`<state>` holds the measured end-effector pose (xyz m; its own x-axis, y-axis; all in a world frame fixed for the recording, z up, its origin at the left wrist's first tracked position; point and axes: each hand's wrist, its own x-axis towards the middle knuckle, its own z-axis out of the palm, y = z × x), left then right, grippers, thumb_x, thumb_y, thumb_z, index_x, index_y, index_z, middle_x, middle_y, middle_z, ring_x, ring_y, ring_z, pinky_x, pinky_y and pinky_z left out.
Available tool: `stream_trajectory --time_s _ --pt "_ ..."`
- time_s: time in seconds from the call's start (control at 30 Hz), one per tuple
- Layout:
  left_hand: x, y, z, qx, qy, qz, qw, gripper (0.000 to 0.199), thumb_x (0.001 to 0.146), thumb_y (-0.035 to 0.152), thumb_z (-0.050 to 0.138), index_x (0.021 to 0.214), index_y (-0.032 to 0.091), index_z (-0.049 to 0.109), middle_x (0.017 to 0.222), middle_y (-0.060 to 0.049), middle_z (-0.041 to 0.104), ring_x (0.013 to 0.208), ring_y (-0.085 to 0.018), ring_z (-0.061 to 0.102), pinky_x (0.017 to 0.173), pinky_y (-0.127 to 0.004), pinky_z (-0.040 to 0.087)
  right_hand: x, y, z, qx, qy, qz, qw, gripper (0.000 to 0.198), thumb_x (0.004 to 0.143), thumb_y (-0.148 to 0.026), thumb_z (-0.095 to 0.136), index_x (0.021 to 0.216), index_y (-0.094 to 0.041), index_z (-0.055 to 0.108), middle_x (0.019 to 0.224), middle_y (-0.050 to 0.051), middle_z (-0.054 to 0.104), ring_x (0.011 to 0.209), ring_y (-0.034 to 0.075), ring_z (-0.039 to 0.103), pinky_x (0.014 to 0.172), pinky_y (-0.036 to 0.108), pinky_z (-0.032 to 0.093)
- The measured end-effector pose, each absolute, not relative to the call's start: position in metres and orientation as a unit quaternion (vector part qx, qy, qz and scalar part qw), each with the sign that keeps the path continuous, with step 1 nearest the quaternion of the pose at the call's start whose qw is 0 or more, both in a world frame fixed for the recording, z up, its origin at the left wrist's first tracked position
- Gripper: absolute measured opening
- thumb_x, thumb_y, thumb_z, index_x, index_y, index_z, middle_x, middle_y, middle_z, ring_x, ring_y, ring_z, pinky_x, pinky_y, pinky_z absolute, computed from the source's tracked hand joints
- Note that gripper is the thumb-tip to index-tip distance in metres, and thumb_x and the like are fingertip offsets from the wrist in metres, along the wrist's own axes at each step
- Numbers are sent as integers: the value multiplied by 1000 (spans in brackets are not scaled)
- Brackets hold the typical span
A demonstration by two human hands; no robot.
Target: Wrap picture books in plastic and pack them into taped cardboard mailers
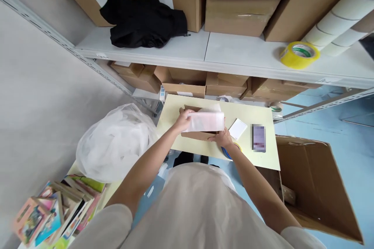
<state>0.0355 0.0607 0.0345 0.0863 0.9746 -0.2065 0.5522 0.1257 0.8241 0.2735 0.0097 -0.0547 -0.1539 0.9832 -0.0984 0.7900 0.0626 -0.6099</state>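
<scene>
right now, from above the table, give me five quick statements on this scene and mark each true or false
1. The left hand holds a pale packet. True.
2. The black cloth lies on the table. False: the black cloth is on the upper shelf.
3. The yellow tape roll is on the upper shelf. True.
4. The big open carton stands left of the table. False: the big open carton is on the right.
5. Books are piled at the lower left. True.
</scene>
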Motion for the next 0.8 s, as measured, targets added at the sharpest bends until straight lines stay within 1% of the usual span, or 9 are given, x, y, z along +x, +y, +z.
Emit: stream_trajectory --time_s 0.17,0.37,0.43,0.5,0.6,0.63,0.7,0.73,0.8 --pt "33 74 10 631 664 172 362 40 79 7 40 115 16 55 115 -11 61 106 -22 59 92 -35 46 272 6 -55 -632 -693 289 193 137 61 -42 77 139 -20 -33 151 19 23 133 36 33 100 48 37" --pt "37 84 0 686 639 128 325 39 75 7 47 113 17 54 104 -13 65 117 -29 51 99 -46 38 267 1 -50 -654 -680 287 163 136 62 -38 77 138 -22 -35 152 19 22 135 35 30 103 51 32" --pt "43 78 1 705 622 122 319 40 76 9 49 115 15 52 109 -15 64 118 -30 51 102 -48 34 267 1 -48 -660 -676 287 156 137 60 -38 78 138 -23 -34 152 18 23 135 35 30 104 51 32" --pt "43 65 5 737 594 128 296 37 77 11 50 114 14 52 123 -18 57 126 -30 44 108 -49 26 268 3 -45 -667 -670 292 144 139 57 -38 80 140 -24 -32 152 17 24 136 35 29 105 52 31" --pt "26 39 9 791 553 170 198 39 82 22 50 120 15 50 145 -18 36 140 -31 21 114 -52 9 272 3 -43 -657 -677 290 158 139 53 -38 83 145 -24 -21 153 18 18 139 34 21 107 52 28" --pt "15 31 8 791 557 188 172 44 84 27 49 126 15 46 149 -17 30 141 -31 16 114 -53 6 275 2 -43 -652 -680 283 181 137 53 -39 82 146 -22 -16 154 19 12 141 34 17 108 51 27" --pt "-12 19 1 762 583 210 187 61 85 39 49 138 14 31 151 -20 24 142 -32 15 113 -54 11 281 -1 -46 -651 -661 275 253 124 63 -45 75 147 -19 -12 155 19 3 142 33 12 108 51 29" --pt "-27 17 -5 743 595 209 225 72 84 45 49 143 12 22 151 -22 23 141 -32 17 113 -53 17 285 -3 -49 -656 -636 283 294 113 72 -48 67 147 -19 -12 155 19 3 141 32 16 107 51 32" --pt "-52 15 -16 719 584 189 326 91 81 53 52 147 12 4 152 -23 18 140 -31 21 110 -50 25 292 -7 -56 -663 -575 324 353 85 88 -46 43 147 -22 -13 154 18 16 136 27 33 99 49 42"
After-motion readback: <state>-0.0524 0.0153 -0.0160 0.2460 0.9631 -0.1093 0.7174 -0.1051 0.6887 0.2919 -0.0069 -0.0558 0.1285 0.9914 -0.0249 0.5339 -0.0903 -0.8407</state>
